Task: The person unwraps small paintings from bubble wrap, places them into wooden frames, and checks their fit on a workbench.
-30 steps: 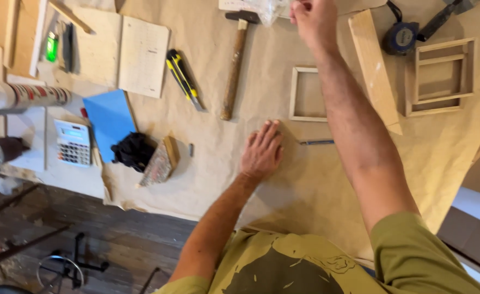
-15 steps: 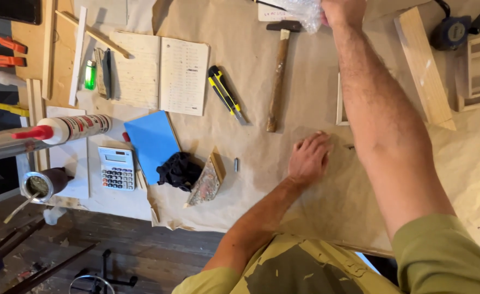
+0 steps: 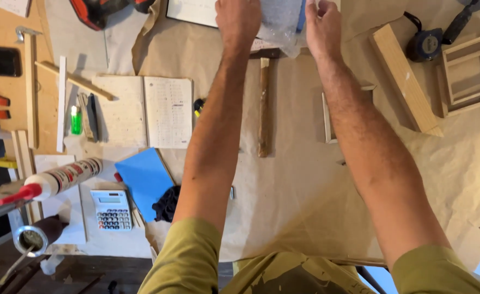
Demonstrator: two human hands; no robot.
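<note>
Left hand [image 3: 239, 22]: fingers grasping the bag's left edge.
Right hand [image 3: 322, 27]: fingers grasping its right edge.
Bag [image 3: 281, 22]: clear plastic, above the hammer [image 3: 264, 103] on the counter [image 3: 300, 190].

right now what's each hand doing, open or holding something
Left hand: closed on the clear plastic bag, gripping its left side.
Right hand: closed on the same bag, gripping its right side.

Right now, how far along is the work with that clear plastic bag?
Early. Both hands, left hand and right hand, grip the clear plastic bag at the bench's far edge. The hammer lies untouched; small wooden frames sit assembled at right. The bag's contents are not visibly out.
</note>
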